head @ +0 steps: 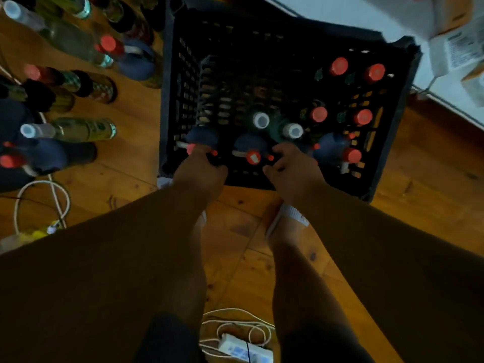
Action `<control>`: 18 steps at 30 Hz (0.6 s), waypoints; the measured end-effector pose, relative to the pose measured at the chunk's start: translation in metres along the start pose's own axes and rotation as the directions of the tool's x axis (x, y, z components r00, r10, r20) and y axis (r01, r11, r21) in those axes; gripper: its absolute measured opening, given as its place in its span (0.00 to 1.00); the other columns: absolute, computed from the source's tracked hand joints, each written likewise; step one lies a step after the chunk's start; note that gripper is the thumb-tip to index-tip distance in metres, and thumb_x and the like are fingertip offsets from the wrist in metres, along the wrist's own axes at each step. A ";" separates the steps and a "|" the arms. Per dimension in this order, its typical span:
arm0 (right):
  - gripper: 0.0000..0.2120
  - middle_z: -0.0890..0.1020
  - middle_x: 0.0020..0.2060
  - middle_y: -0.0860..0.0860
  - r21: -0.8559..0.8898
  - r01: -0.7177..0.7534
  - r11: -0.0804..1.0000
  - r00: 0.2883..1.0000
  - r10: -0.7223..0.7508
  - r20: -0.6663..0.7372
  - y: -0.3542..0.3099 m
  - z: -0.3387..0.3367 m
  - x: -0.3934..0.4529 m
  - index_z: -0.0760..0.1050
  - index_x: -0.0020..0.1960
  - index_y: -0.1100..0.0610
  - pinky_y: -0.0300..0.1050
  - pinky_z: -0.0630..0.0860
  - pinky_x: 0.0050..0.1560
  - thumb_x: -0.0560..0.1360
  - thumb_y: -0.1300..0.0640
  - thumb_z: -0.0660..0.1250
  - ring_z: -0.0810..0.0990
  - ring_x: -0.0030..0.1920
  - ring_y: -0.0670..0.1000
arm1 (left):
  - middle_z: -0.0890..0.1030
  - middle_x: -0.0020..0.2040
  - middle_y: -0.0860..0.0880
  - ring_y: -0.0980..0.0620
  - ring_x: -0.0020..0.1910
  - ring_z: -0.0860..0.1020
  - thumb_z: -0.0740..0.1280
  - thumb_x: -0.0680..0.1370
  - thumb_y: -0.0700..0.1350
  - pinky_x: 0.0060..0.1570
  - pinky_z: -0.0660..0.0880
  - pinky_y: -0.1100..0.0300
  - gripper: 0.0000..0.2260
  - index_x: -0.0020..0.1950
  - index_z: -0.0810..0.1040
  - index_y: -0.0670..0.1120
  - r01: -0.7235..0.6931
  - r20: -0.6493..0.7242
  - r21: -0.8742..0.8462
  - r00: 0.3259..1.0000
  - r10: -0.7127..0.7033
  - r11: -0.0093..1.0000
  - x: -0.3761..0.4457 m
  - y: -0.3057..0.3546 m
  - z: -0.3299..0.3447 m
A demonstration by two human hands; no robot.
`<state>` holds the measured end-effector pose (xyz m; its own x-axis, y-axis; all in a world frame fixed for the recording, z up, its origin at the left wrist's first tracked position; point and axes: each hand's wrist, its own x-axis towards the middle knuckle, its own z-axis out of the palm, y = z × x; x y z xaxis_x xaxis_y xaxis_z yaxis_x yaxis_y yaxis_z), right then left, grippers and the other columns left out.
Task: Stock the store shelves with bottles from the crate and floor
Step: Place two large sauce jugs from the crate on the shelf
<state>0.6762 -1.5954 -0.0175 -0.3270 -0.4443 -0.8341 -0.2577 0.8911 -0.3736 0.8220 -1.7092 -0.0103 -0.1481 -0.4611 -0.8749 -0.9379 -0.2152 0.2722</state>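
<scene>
Wooden plank floor (136, 179), dim light, view straight down. White cable (42, 203) loops at left, power strip (245, 351) with coiled cord between the person's legs, cardboard boxes (455, 45) on white surface at top right. Bottles on the floor (78, 129) stand crowded at left, red and white caps, some blurred. Black plastic crate (183, 82) sits centre, slotted walls, left half bare, right and near side packed with red-capped and white-capped bottles. Left hand (200, 174) fingers curled round a dark blue red-capped bottle (201, 138) at near edge. Right hand (292, 166) fingers bent, reaching among bottle necks; grip cannot be told.
</scene>
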 end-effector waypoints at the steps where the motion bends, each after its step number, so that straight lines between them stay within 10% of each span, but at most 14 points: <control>1: 0.24 0.81 0.53 0.54 -0.043 -0.005 0.999 1.000 0.005 0.012 0.000 0.005 0.009 0.64 0.72 0.52 0.47 0.76 0.47 0.78 0.51 0.66 0.79 0.53 0.56 | 0.80 0.48 0.44 0.46 0.44 0.80 0.64 0.78 0.44 0.44 0.80 0.51 0.18 0.67 0.69 0.48 0.030 0.010 -0.064 1.000 -0.029 0.998 0.006 -0.001 0.004; 6: 0.17 0.79 0.55 0.57 -0.217 0.034 0.976 0.999 -0.029 0.026 -0.001 0.015 0.032 0.68 0.66 0.54 0.44 0.69 0.42 0.78 0.55 0.65 0.78 0.51 0.57 | 0.80 0.48 0.42 0.47 0.36 0.80 0.62 0.79 0.41 0.34 0.80 0.59 0.17 0.68 0.69 0.42 0.150 0.057 -0.421 0.989 -0.139 0.895 0.016 0.010 0.023; 10: 0.15 0.79 0.49 0.56 -0.275 0.063 0.959 0.994 -0.084 -0.065 -0.010 0.020 0.026 0.69 0.62 0.54 0.45 0.69 0.39 0.77 0.55 0.64 0.77 0.45 0.57 | 0.78 0.57 0.43 0.44 0.55 0.77 0.62 0.79 0.42 0.48 0.71 0.59 0.20 0.71 0.67 0.44 -0.023 -0.055 -0.096 0.998 0.018 0.995 0.018 0.004 0.028; 13: 0.21 0.75 0.44 0.52 -0.166 0.088 0.982 0.994 -0.097 -0.050 -0.029 0.030 0.011 0.64 0.68 0.54 0.45 0.71 0.39 0.77 0.55 0.64 0.75 0.43 0.54 | 0.77 0.50 0.48 0.48 0.50 0.76 0.63 0.79 0.45 0.43 0.66 0.62 0.17 0.68 0.70 0.46 -0.118 -0.214 -0.030 0.971 0.109 0.993 0.012 -0.006 0.020; 18: 0.25 0.74 0.64 0.59 -0.065 -0.073 0.995 0.994 0.078 0.076 -0.050 0.056 0.019 0.60 0.73 0.59 0.48 0.73 0.54 0.79 0.57 0.63 0.74 0.62 0.59 | 0.78 0.53 0.49 0.48 0.51 0.77 0.64 0.79 0.46 0.46 0.72 0.56 0.21 0.72 0.67 0.51 -0.176 -0.121 0.267 0.969 0.214 0.947 0.018 -0.021 -0.004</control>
<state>0.7334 -1.6438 -0.0375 -0.2761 -0.3653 -0.8890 -0.2919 0.9131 -0.2845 0.8402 -1.7165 -0.0297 -0.3067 -0.5969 -0.7414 -0.9463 0.1073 0.3050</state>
